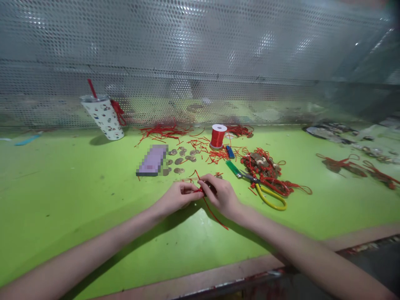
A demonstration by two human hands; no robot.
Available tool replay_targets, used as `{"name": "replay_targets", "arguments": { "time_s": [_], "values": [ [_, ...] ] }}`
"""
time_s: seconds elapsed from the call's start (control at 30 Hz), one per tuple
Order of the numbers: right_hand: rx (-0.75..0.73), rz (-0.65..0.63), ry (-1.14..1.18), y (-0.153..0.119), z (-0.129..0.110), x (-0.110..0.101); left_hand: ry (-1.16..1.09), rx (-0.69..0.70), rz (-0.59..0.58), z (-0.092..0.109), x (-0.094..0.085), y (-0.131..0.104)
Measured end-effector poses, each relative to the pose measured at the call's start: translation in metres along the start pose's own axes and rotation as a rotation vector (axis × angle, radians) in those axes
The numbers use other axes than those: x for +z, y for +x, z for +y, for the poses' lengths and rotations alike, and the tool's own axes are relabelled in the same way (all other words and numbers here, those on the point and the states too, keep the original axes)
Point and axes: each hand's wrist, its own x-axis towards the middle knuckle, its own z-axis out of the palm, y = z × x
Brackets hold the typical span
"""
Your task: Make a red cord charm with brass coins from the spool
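Both hands meet over the green tabletop, pinching a red cord between them. My left hand is closed on the cord with thumb and forefinger. Fingers bent, my right hand grips the same cord from the other side. One cord end sticks up above the fingertips, and a longer end trails down to the right. A small red knot shows at the fingertips; whatever else lies under the fingers is hidden. Just beyond my hands lie several loose coins.
Yellow-handled scissors, a green lighter and a blue lighter lie right of my hands, near a heap of corded coins. Behind stand a spool of red cord and a patterned tumbler. A phone lies left.
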Motion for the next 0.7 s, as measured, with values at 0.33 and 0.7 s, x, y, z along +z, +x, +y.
{"name": "replay_targets", "arguments": {
  "time_s": [0.33, 0.7],
  "values": [
    [-0.069, -0.015, -0.043, 0.0, 0.006, 0.002, 0.112, -0.033, -0.137, 0.009, -0.01, -0.005],
    [-0.014, -0.018, 0.064, 0.004, 0.007, 0.001, 0.101, 0.066, -0.134, 0.0, -0.007, 0.0]
  ]
}}
